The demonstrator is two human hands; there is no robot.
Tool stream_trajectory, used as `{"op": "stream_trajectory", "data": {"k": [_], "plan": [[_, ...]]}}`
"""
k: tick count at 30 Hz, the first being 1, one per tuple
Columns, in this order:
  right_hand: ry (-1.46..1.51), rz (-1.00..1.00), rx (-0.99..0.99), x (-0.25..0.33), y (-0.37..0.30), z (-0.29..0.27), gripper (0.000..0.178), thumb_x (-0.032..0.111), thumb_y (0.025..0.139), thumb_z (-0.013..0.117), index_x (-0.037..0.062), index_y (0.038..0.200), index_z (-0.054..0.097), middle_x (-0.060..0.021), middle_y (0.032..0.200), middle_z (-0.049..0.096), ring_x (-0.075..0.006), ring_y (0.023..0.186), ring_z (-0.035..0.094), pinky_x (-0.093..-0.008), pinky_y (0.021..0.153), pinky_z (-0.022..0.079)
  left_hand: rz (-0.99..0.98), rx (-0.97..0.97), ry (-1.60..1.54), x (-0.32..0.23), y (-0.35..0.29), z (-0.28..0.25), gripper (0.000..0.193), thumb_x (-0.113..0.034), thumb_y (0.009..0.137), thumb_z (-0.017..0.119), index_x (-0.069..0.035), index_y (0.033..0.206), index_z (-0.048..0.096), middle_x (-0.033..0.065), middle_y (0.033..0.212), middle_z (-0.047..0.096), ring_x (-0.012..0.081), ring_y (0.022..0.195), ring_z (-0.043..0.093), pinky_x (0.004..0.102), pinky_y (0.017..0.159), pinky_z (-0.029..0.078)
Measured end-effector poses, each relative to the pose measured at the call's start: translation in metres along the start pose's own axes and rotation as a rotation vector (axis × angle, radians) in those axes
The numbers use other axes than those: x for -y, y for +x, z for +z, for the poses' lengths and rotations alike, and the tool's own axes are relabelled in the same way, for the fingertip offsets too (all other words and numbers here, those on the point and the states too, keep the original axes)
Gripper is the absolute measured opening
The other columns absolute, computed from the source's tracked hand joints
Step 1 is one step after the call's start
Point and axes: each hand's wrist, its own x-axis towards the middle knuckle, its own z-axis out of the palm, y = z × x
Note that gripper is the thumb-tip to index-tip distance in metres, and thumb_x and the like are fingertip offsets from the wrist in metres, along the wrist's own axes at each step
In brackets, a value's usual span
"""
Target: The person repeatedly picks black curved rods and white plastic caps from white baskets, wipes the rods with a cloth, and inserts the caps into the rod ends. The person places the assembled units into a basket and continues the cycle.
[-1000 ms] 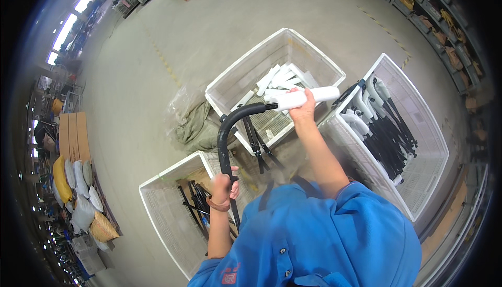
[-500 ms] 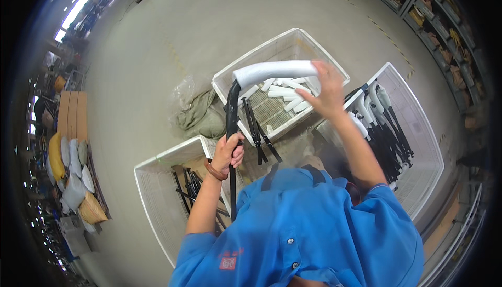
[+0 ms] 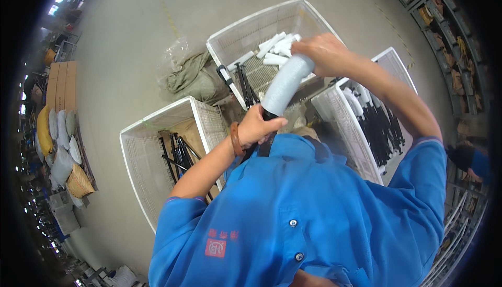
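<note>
A bent black tube [image 3: 269,115] with a white foam sleeve [image 3: 286,85] over its upper part is between my hands, close to my chest. My left hand [image 3: 259,126] is closed around the tube just below the sleeve. At the other end my right hand [image 3: 324,54] is wrapped over the sleeve's tip. Beneath, a white mesh crate [image 3: 246,31] holds loose white foam tubes [image 3: 273,46], and black rods [image 3: 244,85] lean at its near corner. The tube's lower end is hidden behind my left hand and shirt.
Left of me, a white crate [image 3: 137,159] contains black rods [image 3: 180,153]. On the right, another crate [image 3: 349,148] holds sleeved black tubes [image 3: 374,127]. A green-grey cloth bundle [image 3: 196,80] lies on the floor. Shelving [image 3: 444,36] stands far right; sacks [image 3: 63,151] lie far left.
The sleeved tube has swung from lying crosswise, sleeve to the right, to slanting with its near end toward me. My left hand has risen closer to the sleeve; my right hand now grips its end.
</note>
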Motion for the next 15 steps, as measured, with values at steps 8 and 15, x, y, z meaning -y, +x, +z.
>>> {"op": "stream_trajectory", "data": {"k": [8,15], "plan": [[-0.467,-0.291,-0.348,0.038,0.025,0.021,0.014,0.016,0.077,0.063,0.0094,0.088,0.059,-0.0046,0.083,0.06,-0.0204,0.08,0.063,-0.0336,0.078,0.045,-0.019,0.075,-0.136,0.001,0.004,-0.016,0.034,-0.013,0.082,0.077,-0.001,0.103,0.054,-0.0004,0.059,0.051,0.0069,0.038,0.044,0.0235,0.035,0.033],[-0.005,0.002,-0.786,0.048,-0.045,0.071,0.052,0.012,0.077,0.065,0.0086,0.127,0.053,-0.0115,0.13,0.055,-0.0289,0.122,0.052,-0.0449,0.106,0.037,0.121,-0.1,0.294,-0.014,0.075,-0.043,0.03,-0.014,0.078,0.08,0.0,0.096,0.061,0.0004,0.069,0.059,0.0105,0.05,0.055,0.0257,0.044,0.042]]}}
